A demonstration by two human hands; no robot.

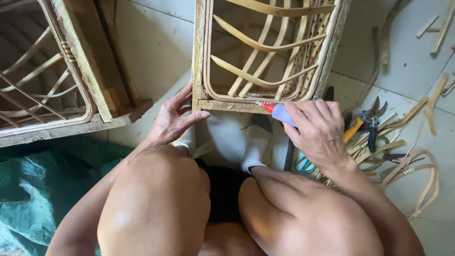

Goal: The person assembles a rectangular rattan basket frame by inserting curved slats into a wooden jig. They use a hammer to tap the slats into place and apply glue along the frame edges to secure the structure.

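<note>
1. Right hand [318, 130] is closed around a small glue bottle [283, 114], pale blue-white body, red nozzle. The nozzle tip touches the lower rail of the rattan frame [227, 105], right of the rail's middle.
2. Left hand [173, 119] holds nothing; palm and spread fingers rest flat against the frame's lower left corner, thumb lying along the rail's underside, steadying it.
3. Risk, judged: a hard squeeze could flood the joint, and glue would run down the rail toward the socked feet [256, 142] directly below the frame.
4. Risk, judged: the left thumb sits on the same rail as the nozzle; a spreading bead could reach the skin.
5. Risk, judged: the frame stands upright, braced by one hand only. A slip at that corner could tip it and drag the nozzle off the seam.
6. Pliers [370, 124] with dark handles and loose rattan strips [403, 161] lie on the tiled floor [156, 57] right of the frame, near the right elbow; a sweep could scatter them.
7. A second frame [57, 85] stands left of the rattan frame, a green tarp [28, 189] below it.
8. Labels: none legible on the bottle; only its red tip and pale body show. No signs or packages visible.
</note>
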